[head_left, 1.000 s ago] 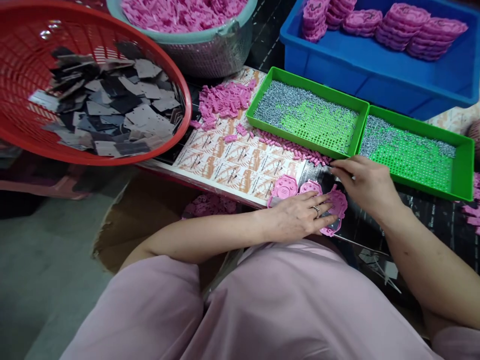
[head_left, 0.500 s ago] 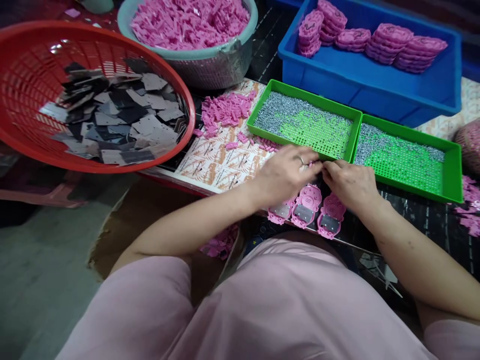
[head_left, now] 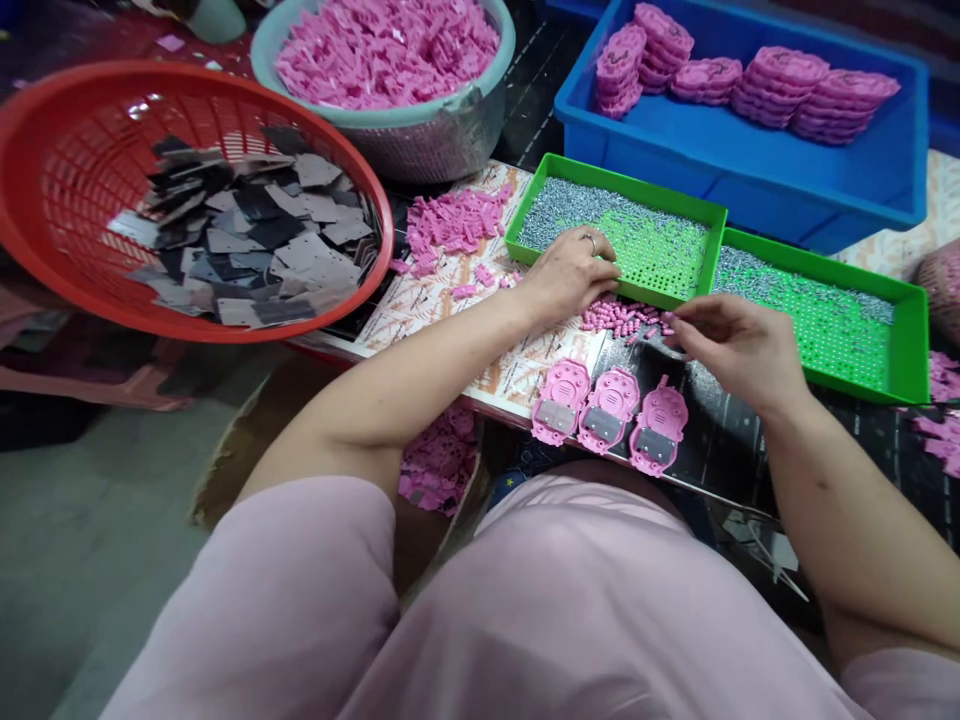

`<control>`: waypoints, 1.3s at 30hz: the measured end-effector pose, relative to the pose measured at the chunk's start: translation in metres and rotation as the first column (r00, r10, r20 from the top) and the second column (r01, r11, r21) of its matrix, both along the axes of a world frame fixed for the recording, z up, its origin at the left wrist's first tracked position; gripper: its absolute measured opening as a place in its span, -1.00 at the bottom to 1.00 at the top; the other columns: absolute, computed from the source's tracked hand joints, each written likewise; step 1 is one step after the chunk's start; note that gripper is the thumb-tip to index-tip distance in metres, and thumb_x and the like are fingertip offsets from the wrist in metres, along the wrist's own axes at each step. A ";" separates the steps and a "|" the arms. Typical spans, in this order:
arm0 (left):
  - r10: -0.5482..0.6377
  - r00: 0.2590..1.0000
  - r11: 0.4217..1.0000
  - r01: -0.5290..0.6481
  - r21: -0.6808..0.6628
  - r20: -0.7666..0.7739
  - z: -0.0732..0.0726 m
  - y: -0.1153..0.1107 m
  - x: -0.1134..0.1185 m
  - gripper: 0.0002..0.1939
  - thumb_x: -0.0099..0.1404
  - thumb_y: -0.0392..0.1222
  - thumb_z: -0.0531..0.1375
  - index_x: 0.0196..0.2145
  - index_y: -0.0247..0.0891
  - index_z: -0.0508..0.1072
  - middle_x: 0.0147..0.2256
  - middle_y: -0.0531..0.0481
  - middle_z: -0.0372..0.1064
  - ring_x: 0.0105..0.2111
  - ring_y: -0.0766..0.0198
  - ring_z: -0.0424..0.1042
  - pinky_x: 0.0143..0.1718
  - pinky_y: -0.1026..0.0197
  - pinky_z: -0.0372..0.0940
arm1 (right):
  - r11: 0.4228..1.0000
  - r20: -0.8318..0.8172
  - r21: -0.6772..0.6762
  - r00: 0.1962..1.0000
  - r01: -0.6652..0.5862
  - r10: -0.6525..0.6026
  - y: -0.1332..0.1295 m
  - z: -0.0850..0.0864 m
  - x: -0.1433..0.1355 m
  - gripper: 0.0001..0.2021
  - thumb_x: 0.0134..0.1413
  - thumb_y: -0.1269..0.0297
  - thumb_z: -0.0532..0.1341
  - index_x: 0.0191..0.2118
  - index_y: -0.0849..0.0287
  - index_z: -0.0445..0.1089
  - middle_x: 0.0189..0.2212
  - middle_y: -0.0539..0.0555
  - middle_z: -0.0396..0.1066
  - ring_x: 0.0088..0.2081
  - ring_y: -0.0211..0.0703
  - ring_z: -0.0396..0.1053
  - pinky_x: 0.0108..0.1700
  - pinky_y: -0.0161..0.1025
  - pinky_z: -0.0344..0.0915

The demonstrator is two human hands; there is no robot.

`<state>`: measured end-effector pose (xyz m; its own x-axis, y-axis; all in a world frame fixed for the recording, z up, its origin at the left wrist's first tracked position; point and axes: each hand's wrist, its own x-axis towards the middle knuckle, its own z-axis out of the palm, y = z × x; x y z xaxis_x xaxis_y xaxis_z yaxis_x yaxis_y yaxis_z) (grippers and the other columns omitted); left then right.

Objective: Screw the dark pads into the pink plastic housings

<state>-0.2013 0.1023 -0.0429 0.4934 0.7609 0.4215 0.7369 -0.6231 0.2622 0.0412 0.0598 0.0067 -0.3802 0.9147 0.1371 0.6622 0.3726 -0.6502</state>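
Observation:
My left hand [head_left: 574, 272] reaches over the front rim of the left green tray [head_left: 630, 290], which holds small metal screws. Its fingers are bent and drawn together; what is in them is hidden. My right hand [head_left: 742, 345] is closed in a pinch of thumb and forefinger beside a pile of small pink plastic pieces [head_left: 619, 318]. Anything at those fingertips is too small to make out. Closer to me, three pink casings lie in a row at the table edge: a left casing [head_left: 560, 402], a middle casing [head_left: 609, 410] and a right casing [head_left: 659, 430], each with a metal plate.
Another green tray [head_left: 911, 350] of screws stands at the right. Behind is a blue bin [head_left: 750, 180] with stacked pink casings. A red basket [head_left: 382, 230] of metal plates and a teal basket [head_left: 405, 115] of pink parts stand left. Loose pink parts [head_left: 457, 220] lie between.
My hands have moved apart: the left went up and left over the tray rim, the right moved a little right. The pink pieces and casings they covered now show.

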 end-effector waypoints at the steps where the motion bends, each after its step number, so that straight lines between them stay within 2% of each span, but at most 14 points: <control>1: -0.001 1.000 1.000 0.001 -0.003 -0.002 0.000 0.001 0.000 -0.81 0.35 -0.14 0.15 -0.22 -0.21 0.55 -0.16 -0.08 0.45 -0.03 0.11 0.36 0.02 -0.01 0.24 | 0.995 -0.117 -0.096 0.993 0.003 -0.014 -0.004 0.001 0.005 -0.76 0.06 0.11 0.25 -0.22 0.16 0.46 -0.37 0.05 0.54 -0.37 -0.20 0.51 -0.35 -0.29 0.43; 2: -0.002 1.000 1.000 0.002 -0.003 -0.003 0.000 0.001 0.000 -0.80 0.35 -0.14 0.14 -0.22 -0.22 0.55 -0.16 -0.08 0.45 -0.03 0.11 0.35 0.03 0.00 0.23 | 0.984 -0.181 -0.180 0.983 -0.010 -0.023 -0.008 0.001 0.011 -0.74 0.04 0.09 0.27 -0.23 0.17 0.47 -0.39 0.05 0.53 -0.39 -0.19 0.51 -0.36 -0.29 0.44; 4: -0.016 1.000 1.000 0.016 -0.003 -0.004 0.000 0.002 -0.001 -0.79 0.36 -0.13 0.12 -0.23 -0.23 0.54 -0.16 -0.09 0.45 -0.02 0.10 0.35 0.03 0.00 0.22 | 0.965 -0.167 -0.259 0.986 -0.029 -0.016 -0.015 -0.001 0.025 -0.72 0.01 0.08 0.28 -0.23 0.16 0.48 -0.39 0.05 0.54 -0.39 -0.19 0.52 -0.31 -0.25 0.48; 8: -0.030 1.000 0.998 0.030 -0.047 -0.008 0.000 0.004 -0.001 -0.77 0.37 -0.14 0.11 -0.20 -0.26 0.54 -0.14 -0.11 0.44 0.01 0.09 0.34 0.06 -0.02 0.19 | 0.981 -0.097 -0.191 0.993 0.043 -0.062 -0.010 -0.016 0.048 -0.74 0.00 0.08 0.30 -0.24 0.13 0.51 -0.33 0.05 0.55 -0.29 -0.15 0.52 -0.10 -0.15 0.48; 12: 0.016 1.000 0.997 -0.017 -0.069 -0.021 0.009 -0.006 -0.002 -0.78 0.34 -0.19 0.14 -0.12 -0.26 0.52 0.02 -0.14 0.36 0.13 0.03 0.25 0.16 -0.09 0.12 | 0.982 -0.155 -0.156 0.979 0.108 -0.132 0.007 -0.021 0.050 -0.75 0.01 0.08 0.28 -0.24 0.11 0.49 -0.31 0.06 0.55 -0.27 -0.15 0.52 -0.09 -0.15 0.46; 15: 0.024 1.000 0.999 -0.024 0.036 -0.016 0.024 -0.040 -0.003 -0.68 0.33 -0.19 0.16 0.03 -0.21 0.42 0.13 -0.15 0.29 0.19 0.00 0.20 0.17 -0.18 0.12 | 0.977 -0.197 -0.193 0.972 0.091 -0.129 0.008 -0.012 0.041 -0.75 0.06 0.05 0.24 -0.26 0.12 0.46 -0.41 0.04 0.51 -0.44 -0.24 0.45 -0.35 -0.25 0.41; 17: 0.006 1.000 0.994 -0.006 0.107 -0.001 0.033 -0.073 -0.001 -0.73 0.37 -0.19 0.13 0.00 -0.21 0.43 0.08 -0.13 0.36 0.14 0.05 0.28 0.11 -0.17 0.20 | 0.970 -0.175 -0.243 0.983 0.011 -0.055 0.001 -0.005 0.031 -0.73 0.05 0.03 0.24 -0.29 0.14 0.46 -0.47 0.02 0.48 -0.51 -0.28 0.38 -0.45 -0.29 0.32; 21: -0.100 0.995 0.986 0.101 0.136 -0.015 0.034 -0.135 0.007 -0.83 0.36 -0.18 0.15 -0.17 -0.25 0.49 -0.06 -0.09 0.48 0.02 0.12 0.41 0.07 -0.03 0.29 | 0.936 -0.047 -0.266 0.973 -0.232 0.228 -0.012 0.000 0.005 -0.75 0.10 0.06 0.20 -0.31 0.15 0.46 -0.40 0.03 0.49 -0.41 -0.28 0.38 -0.32 -0.29 0.30; 23: -0.143 0.989 0.983 0.146 0.115 -0.038 0.028 -0.155 0.010 -0.79 0.37 -0.13 0.15 -0.14 -0.26 0.50 -0.05 -0.09 0.49 0.02 0.14 0.42 0.10 -0.01 0.28 | 0.924 0.062 -0.223 0.942 -0.310 0.331 -0.012 -0.002 -0.007 -0.76 0.15 0.11 0.15 -0.32 0.16 0.45 -0.38 0.04 0.49 -0.37 -0.26 0.39 -0.28 -0.27 0.28; 25: -0.175 0.982 0.979 0.181 0.091 -0.067 0.020 -0.167 0.013 -0.72 0.39 -0.07 0.12 -0.06 -0.25 0.48 0.01 -0.10 0.46 0.06 0.15 0.40 0.15 -0.02 0.23 | 0.918 0.160 -0.182 0.910 -0.353 0.381 -0.009 -0.004 -0.017 -0.77 0.16 0.15 0.13 -0.32 0.17 0.44 -0.38 0.06 0.49 -0.36 -0.24 0.39 -0.25 -0.25 0.27; 28: -0.196 0.975 0.975 0.205 0.088 -0.104 0.011 -0.172 0.015 -0.66 0.40 -0.04 0.11 0.02 -0.25 0.45 0.06 -0.11 0.42 0.09 0.13 0.38 0.17 -0.07 0.21 | 0.907 0.296 -0.147 0.858 -0.394 0.420 -0.003 -0.007 -0.026 -0.78 0.18 0.19 0.10 -0.34 0.17 0.43 -0.40 0.07 0.48 -0.38 -0.22 0.38 -0.27 -0.26 0.25; 31: -0.183 0.977 0.972 0.197 0.131 -0.112 0.006 -0.172 0.016 -0.71 0.40 -0.12 0.12 0.00 -0.26 0.46 0.04 -0.09 0.44 0.06 0.14 0.41 0.14 -0.04 0.25 | 0.909 0.369 -0.122 0.832 -0.399 0.415 -0.002 -0.010 -0.029 -0.77 0.18 0.19 0.12 -0.39 0.18 0.42 -0.42 0.08 0.47 -0.41 -0.23 0.35 -0.30 -0.26 0.22; 36: -0.168 0.982 0.968 0.182 0.174 -0.091 0.004 -0.170 0.016 -0.75 0.40 -0.16 0.13 -0.02 -0.23 0.48 0.02 -0.06 0.45 0.03 0.17 0.43 0.10 0.00 0.29 | 0.944 0.353 -0.067 0.877 -0.324 0.326 -0.008 -0.015 -0.030 -0.84 0.08 0.19 0.25 -0.35 0.18 0.40 -0.47 0.04 0.44 -0.47 -0.26 0.31 -0.36 -0.30 0.20; 39: -0.174 0.983 0.968 0.183 0.174 -0.064 0.004 -0.170 0.017 -0.76 0.39 -0.17 0.14 -0.04 -0.26 0.49 -0.01 -0.04 0.48 0.01 0.15 0.44 0.08 -0.02 0.31 | 0.959 0.311 -0.012 0.910 -0.285 0.274 -0.011 -0.015 -0.027 -0.82 0.06 0.18 0.28 -0.42 0.18 0.40 -0.50 0.02 0.44 -0.49 -0.28 0.31 -0.38 -0.30 0.21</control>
